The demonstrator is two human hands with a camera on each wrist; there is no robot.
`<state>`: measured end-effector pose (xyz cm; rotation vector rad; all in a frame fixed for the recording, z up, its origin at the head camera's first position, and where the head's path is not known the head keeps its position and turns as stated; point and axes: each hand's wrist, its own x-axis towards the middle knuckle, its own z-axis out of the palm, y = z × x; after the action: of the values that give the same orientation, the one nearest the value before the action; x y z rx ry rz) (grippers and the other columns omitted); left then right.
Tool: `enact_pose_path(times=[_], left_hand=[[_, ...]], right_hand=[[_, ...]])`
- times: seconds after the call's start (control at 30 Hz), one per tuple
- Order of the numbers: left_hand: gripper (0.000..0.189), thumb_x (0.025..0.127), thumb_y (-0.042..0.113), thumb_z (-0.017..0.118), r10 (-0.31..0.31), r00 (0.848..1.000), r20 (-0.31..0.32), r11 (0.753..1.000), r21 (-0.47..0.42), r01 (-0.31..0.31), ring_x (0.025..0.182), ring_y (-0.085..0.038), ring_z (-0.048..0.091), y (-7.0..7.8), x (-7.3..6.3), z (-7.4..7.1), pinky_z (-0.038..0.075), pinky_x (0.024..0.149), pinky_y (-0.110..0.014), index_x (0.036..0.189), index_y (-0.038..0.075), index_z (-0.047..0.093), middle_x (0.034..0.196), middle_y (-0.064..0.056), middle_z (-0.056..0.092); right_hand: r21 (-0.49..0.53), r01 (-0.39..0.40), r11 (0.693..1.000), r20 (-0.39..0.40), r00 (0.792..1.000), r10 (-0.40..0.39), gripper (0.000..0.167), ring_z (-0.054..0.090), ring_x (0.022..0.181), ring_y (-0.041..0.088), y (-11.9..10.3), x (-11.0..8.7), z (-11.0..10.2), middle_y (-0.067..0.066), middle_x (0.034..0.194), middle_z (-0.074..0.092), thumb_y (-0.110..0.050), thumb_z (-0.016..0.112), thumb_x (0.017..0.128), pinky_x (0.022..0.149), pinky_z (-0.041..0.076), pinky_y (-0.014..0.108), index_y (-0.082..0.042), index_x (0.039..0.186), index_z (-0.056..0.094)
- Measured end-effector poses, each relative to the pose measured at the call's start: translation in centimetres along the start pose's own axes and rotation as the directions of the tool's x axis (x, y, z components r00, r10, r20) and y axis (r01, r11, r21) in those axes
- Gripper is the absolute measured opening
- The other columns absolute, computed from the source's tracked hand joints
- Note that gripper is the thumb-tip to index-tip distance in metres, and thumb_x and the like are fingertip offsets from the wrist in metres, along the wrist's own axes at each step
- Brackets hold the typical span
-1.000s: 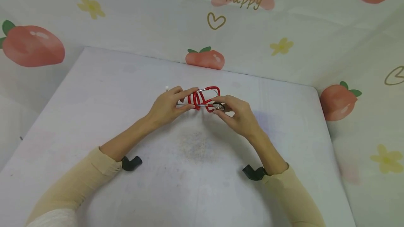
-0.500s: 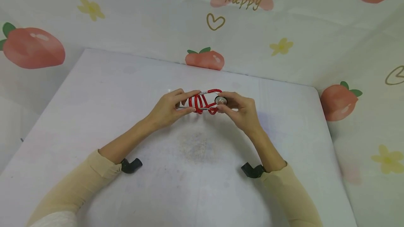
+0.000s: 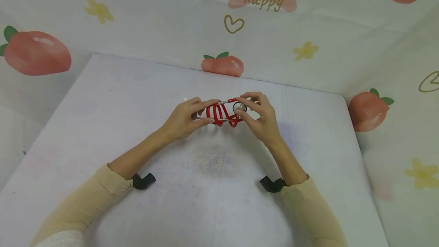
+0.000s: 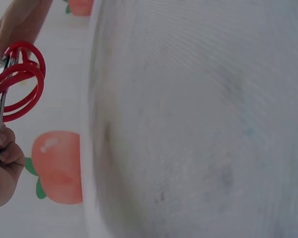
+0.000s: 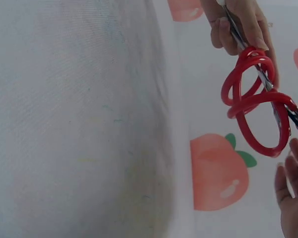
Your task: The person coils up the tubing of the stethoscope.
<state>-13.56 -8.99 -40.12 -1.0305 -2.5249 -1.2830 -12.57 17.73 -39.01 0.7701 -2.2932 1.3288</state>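
Observation:
A stethoscope with red tubing [image 3: 215, 113] is held up above the table, its tubing wound in loops around the metal ear tubes. My left hand [image 3: 183, 120] grips the ear-tube end, fingers along the far side and thumb on the near side. At the other end, my right hand [image 3: 264, 123] pinches the round silver chest piece [image 3: 239, 107] between thumb and fingers. In the left wrist view the red loops [image 4: 38, 89] hang between both hands. The right wrist view shows the loops [image 5: 262, 148] and a white ear tip [image 5: 221, 2] beyond the left hand.
The white table [image 3: 205, 212] has faint stains near its middle. A wall covering [image 3: 164, 18] printed with peaches, flowers and hearts rises behind it and at the right. Black curved pieces [image 3: 144, 181] stick out at both sleeve cuffs.
The chest piece has turned to show its round face and shifted slightly up and right. My right fingers have moved around it. The left hand keeps its grip, nearly in place.

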Motion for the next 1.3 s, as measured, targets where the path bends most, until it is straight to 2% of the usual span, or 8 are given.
enact_pose_path(times=[0.1,0.27,0.4,0.67,0.8,0.97,1.17,1.3], left_hand=[[0.057,0.084,0.026,0.081,0.014,1.0,-0.008,1.0,-0.006,-0.014,0.07,-0.012,0.044,0.1,0.0,0.1,0.039,0.06,-0.027,0.138,0.022,0.061,0.078,0.002,0.045],[0.057,0.084,0.025,0.081,0.022,1.0,-0.015,1.0,-0.008,-0.022,0.07,-0.012,0.044,0.2,0.1,0.2,0.038,0.06,-0.027,0.137,0.022,0.062,0.078,0.0,0.047],[0.057,0.083,0.024,0.082,0.008,1.0,-0.014,1.0,-0.008,-0.008,0.071,-0.012,0.045,0.2,0.0,0.3,0.039,0.059,-0.027,0.137,0.022,0.063,0.078,0.0,0.047],[0.057,0.083,0.024,0.082,0.003,1.0,-0.021,1.0,0.0,-0.003,0.07,-0.013,0.045,0.1,0.0,0.3,0.038,0.059,-0.027,0.136,0.022,0.063,0.078,0.002,0.047],[0.057,0.083,0.024,0.082,0.007,1.0,-0.019,1.0,0.002,-0.006,0.07,-0.012,0.045,0.2,0.0,0.3,0.04,0.06,-0.027,0.136,0.022,0.063,0.079,0.003,0.047],[0.057,0.083,0.024,0.082,0.004,1.0,-0.017,1.0,-0.002,-0.004,0.071,-0.012,0.046,0.1,0.0,0.4,0.04,0.06,-0.027,0.137,0.023,0.063,0.079,0.002,0.048],[0.056,0.084,0.024,0.081,-0.008,1.0,-0.016,1.0,-0.003,0.008,0.071,-0.012,0.045,0.0,0.0,0.4,0.039,0.059,-0.027,0.137,0.023,0.063,0.079,0.001,0.048],[0.057,0.083,0.024,0.082,-0.012,1.0,-0.017,1.0,0.007,0.012,0.071,-0.012,0.045,0.0,-0.1,0.5,0.039,0.059,-0.027,0.137,0.024,0.063,0.079,0.0,0.048]], right_hand=[[0.021,-0.04,0.999,0.02,0.999,0.04,0.034,0.056,0.113,0.03,-0.2,0.0,0.1,0.017,0.127,0.06,0.005,0.075,0.084,0.089,0.047,0.027,0.002,0.118,0.071],[0.142,-0.131,0.981,0.062,0.99,0.123,0.029,0.058,0.112,0.038,-2.0,0.2,0.0,0.027,0.128,0.057,0.011,0.059,0.093,0.089,0.049,0.02,0.011,0.121,0.065],[0.217,-0.197,0.956,0.078,0.98,0.184,0.028,0.057,0.116,0.031,-2.4,0.2,0.0,0.028,0.127,0.058,0.009,0.054,0.096,0.09,0.049,0.02,0.013,0.122,0.063],[0.377,-0.245,0.893,-0.066,0.955,0.29,0.023,0.066,0.106,0.022,-0.9,-0.5,0.9,0.022,0.122,0.064,0.009,0.066,0.09,0.087,0.055,0.032,0.012,0.112,0.069],[0.364,-0.252,0.897,-0.126,0.941,0.315,0.02,0.067,0.105,0.024,-1.8,-0.4,1.1,0.026,0.119,0.065,0.01,0.069,0.087,0.085,0.055,0.031,0.014,0.107,0.07],[0.333,-0.215,0.918,-0.151,0.949,0.276,0.021,0.066,0.11,0.027,-2.0,-0.5,1.6,0.028,0.118,0.065,0.012,0.069,0.086,0.082,0.056,0.032,0.015,0.106,0.07],[0.248,-0.154,0.956,-0.176,0.964,0.201,0.027,0.066,0.108,0.035,-2.3,-0.6,1.9,0.029,0.119,0.065,0.013,0.075,0.079,0.076,0.058,0.044,0.015,0.106,0.071],[0.263,-0.149,0.953,-0.179,0.963,0.2,0.028,0.064,0.108,0.043,-2.2,-0.8,2.0,0.03,0.122,0.063,0.014,0.077,0.077,0.079,0.057,0.042,0.016,0.105,0.07]])
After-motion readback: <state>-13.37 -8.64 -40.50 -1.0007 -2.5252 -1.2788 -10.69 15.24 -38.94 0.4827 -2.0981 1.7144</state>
